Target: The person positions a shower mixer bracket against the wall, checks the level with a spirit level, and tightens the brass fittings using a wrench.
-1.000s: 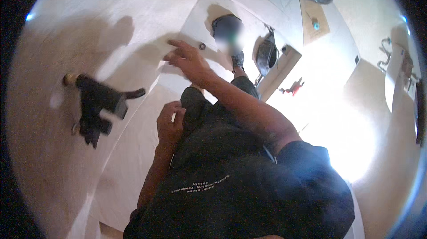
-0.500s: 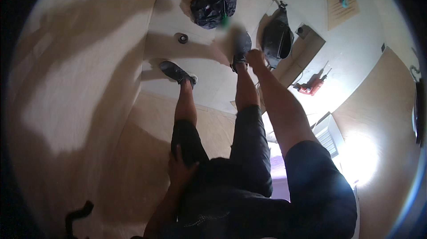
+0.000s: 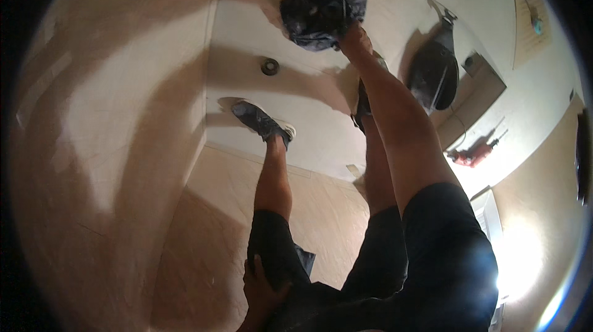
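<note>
My right hand reaches far forward to the lower right edge of a crumpled black plastic bag. Its fingers look closed on the bag's edge, though they are partly hidden. Below, my left hand rests on my left thigh with its fingers apart and holds nothing. My right forearm passes over my right shoe, covering part of it.
A dark ring-shaped roll lies on the floor above my left shoe. To the right are a black waist bag, a flat brownish panel and a red drill. A bright light glares at lower right.
My right hand has moved forward from beside my right shoe to the black plastic bag. The view has shifted, while my left hand stays on my thigh.
</note>
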`<state>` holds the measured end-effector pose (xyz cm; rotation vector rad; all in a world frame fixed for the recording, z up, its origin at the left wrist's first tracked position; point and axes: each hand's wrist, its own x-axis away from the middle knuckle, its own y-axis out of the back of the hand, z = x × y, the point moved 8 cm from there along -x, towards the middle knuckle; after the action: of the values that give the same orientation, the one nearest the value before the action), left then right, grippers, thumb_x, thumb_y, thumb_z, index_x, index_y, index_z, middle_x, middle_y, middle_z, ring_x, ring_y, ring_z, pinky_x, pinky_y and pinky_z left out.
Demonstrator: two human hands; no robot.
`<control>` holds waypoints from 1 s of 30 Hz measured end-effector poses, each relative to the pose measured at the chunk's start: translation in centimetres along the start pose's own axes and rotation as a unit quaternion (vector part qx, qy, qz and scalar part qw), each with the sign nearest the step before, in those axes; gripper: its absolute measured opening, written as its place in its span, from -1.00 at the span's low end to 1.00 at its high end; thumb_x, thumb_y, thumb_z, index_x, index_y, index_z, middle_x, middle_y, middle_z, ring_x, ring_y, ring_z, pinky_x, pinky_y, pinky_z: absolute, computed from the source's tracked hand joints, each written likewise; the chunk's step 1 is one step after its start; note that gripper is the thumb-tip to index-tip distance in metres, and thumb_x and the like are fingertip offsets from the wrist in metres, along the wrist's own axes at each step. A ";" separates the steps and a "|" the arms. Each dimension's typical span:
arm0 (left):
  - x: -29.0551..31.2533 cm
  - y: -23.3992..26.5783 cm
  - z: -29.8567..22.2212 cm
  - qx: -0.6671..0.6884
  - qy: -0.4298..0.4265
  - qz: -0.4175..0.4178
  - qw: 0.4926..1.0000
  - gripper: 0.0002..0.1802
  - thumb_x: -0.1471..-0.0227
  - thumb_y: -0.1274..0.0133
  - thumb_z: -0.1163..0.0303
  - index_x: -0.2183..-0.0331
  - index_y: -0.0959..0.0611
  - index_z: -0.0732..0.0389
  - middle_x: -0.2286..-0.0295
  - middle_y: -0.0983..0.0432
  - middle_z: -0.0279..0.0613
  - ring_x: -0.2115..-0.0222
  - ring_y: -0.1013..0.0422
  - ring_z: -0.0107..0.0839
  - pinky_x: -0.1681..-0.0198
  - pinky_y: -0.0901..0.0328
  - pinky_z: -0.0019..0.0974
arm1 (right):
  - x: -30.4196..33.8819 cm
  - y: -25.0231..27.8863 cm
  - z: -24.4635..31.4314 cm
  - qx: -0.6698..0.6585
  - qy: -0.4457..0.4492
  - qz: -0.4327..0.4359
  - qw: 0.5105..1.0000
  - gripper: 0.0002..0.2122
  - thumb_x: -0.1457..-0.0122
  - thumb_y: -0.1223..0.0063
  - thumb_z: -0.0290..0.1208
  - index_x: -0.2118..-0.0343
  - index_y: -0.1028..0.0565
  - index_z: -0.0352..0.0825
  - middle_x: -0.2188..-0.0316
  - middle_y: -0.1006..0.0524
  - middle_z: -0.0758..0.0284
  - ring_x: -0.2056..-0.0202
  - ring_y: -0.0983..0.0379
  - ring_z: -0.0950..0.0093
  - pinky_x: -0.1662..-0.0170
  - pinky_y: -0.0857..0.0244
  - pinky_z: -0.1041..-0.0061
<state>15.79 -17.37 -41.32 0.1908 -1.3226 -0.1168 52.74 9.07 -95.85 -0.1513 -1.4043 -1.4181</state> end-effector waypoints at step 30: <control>24.2 28.0 13.5 0.795 -0.452 0.071 0.398 -0.43 -0.23 -0.09 0.20 -0.18 -0.41 0.23 -0.11 -0.41 0.05 -0.14 -0.35 -0.02 -0.21 -0.28 0.14 | 72.3 40.4 44.4 -0.354 0.302 0.193 0.864 -0.70 -0.29 -0.13 -0.31 0.04 -0.55 -0.43 0.62 -0.45 0.45 0.67 -0.24 0.71 0.61 -0.08 0.63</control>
<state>7.96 4.38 -9.42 1.8923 -2.0754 1.5449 27.25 13.64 -5.52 -0.3951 -0.2706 -1.4038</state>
